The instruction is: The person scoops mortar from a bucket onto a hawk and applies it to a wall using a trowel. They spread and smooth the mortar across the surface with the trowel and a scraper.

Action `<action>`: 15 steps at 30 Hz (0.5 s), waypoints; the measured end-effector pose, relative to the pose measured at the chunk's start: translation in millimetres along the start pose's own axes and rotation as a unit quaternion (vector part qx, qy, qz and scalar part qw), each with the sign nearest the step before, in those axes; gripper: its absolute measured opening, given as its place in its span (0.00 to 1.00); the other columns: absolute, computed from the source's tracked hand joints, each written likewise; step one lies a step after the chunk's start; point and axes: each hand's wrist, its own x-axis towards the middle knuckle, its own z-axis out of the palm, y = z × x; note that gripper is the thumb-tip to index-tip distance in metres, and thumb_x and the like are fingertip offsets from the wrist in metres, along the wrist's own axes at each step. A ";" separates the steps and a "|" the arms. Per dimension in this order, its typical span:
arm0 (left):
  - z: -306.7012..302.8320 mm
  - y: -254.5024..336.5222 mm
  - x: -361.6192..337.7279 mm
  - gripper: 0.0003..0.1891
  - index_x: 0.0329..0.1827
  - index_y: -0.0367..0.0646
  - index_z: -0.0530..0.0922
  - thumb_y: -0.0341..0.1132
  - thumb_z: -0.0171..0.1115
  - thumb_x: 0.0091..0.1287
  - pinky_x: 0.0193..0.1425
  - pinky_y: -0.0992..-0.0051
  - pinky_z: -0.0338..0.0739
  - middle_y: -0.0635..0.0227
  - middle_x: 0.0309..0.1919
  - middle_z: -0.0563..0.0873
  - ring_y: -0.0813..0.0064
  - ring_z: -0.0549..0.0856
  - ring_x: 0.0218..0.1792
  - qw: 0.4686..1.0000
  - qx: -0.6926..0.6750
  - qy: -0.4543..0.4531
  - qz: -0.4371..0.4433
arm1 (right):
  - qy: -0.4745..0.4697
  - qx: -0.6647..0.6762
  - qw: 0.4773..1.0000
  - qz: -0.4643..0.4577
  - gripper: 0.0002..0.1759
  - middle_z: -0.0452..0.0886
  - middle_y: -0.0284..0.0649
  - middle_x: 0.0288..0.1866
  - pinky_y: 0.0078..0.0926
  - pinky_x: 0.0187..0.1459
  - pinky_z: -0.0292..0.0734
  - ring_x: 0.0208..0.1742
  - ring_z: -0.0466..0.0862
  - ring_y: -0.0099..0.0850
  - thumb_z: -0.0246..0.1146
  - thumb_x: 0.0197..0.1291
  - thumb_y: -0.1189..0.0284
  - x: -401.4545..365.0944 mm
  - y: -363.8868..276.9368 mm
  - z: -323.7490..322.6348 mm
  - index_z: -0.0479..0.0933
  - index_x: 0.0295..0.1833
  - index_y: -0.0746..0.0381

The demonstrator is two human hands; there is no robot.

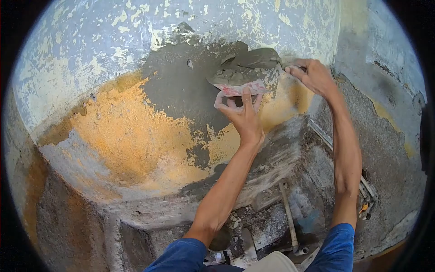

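My left hand [242,111] grips a red-and-white piece [238,89] from below, its fingers wrapped round the underside. Wet grey mortar [233,76] is heaped on top of that piece, close against the wall. To the right, my right hand [315,77] is closed round the handle of a trowel, whose blade [260,59] is coated with mortar and lies over the heap. Behind both hands a dark grey patch of fresh mortar [174,75] covers part of the wall, with peeling blue-white paint above and a yellow surface [131,131] below.
A hammer with a long handle [288,215] lies below, among rubble and a flat strip [248,242]. Long metal bars [322,133] lean behind my right forearm. A ledge [167,213] runs under the yellow wall, and another wall [385,59] stands at the right.
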 end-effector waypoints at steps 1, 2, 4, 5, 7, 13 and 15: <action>-1.3 0.6 1.5 0.29 0.71 0.50 0.51 0.28 0.62 0.78 0.72 0.46 0.82 0.57 0.65 0.67 0.64 0.76 0.63 1.000 0.004 0.000 -0.001 | 0.001 0.026 1.000 -0.001 0.34 0.90 0.56 0.53 0.45 0.60 0.81 0.55 0.89 0.51 0.65 0.66 0.43 -7.3 -0.4 1.6 0.87 0.59 0.63; -2.0 1.1 3.2 0.29 0.71 0.50 0.51 0.28 0.62 0.78 0.72 0.46 0.82 0.57 0.65 0.67 0.64 0.76 0.63 1.000 0.004 -0.002 0.002 | 0.003 0.027 1.000 -0.003 0.34 0.90 0.56 0.53 0.45 0.60 0.81 0.55 0.89 0.51 0.65 0.66 0.43 -13.5 0.6 3.3 0.87 0.59 0.63; -4.6 1.4 2.2 0.30 0.71 0.51 0.51 0.28 0.62 0.78 0.71 0.48 0.83 0.58 0.64 0.67 0.65 0.76 0.62 1.000 0.009 -0.002 -0.008 | 0.034 0.049 0.998 0.029 0.36 0.90 0.55 0.54 0.46 0.59 0.80 0.54 0.89 0.51 0.65 0.66 0.42 -24.2 7.4 9.2 0.86 0.60 0.64; -5.3 0.8 2.9 0.30 0.71 0.51 0.51 0.28 0.62 0.78 0.71 0.48 0.83 0.58 0.64 0.67 0.65 0.76 0.62 1.000 0.009 0.000 -0.003 | 0.033 0.050 0.998 0.024 0.36 0.90 0.55 0.54 0.46 0.59 0.80 0.54 0.89 0.51 0.65 0.66 0.42 -25.0 14.6 11.9 0.86 0.60 0.64; -5.1 -0.1 4.6 0.30 0.71 0.51 0.51 0.28 0.62 0.78 0.70 0.49 0.83 0.58 0.65 0.67 0.66 0.76 0.62 1.000 0.014 -0.007 0.002 | 0.035 0.130 0.991 0.008 0.37 0.90 0.54 0.55 0.47 0.59 0.80 0.54 0.89 0.52 0.64 0.66 0.40 -25.4 23.4 16.1 0.86 0.60 0.64; 0.4 3.2 1.4 0.30 0.71 0.51 0.51 0.28 0.62 0.78 0.71 0.50 0.83 0.57 0.67 0.66 0.64 0.75 0.64 1.000 0.008 -0.008 -0.002 | 0.041 0.099 0.993 -0.039 0.38 0.90 0.54 0.52 0.49 0.59 0.81 0.54 0.89 0.53 0.63 0.66 0.38 10.9 7.3 41.7 0.87 0.59 0.63; 0.9 4.1 1.8 0.30 0.71 0.51 0.51 0.28 0.62 0.78 0.71 0.50 0.83 0.57 0.68 0.66 0.64 0.75 0.65 1.000 0.012 -0.008 -0.005 | 0.033 0.088 0.995 -0.022 0.38 0.90 0.54 0.51 0.49 0.58 0.81 0.53 0.89 0.53 0.62 0.66 0.38 18.0 2.1 32.1 0.87 0.59 0.63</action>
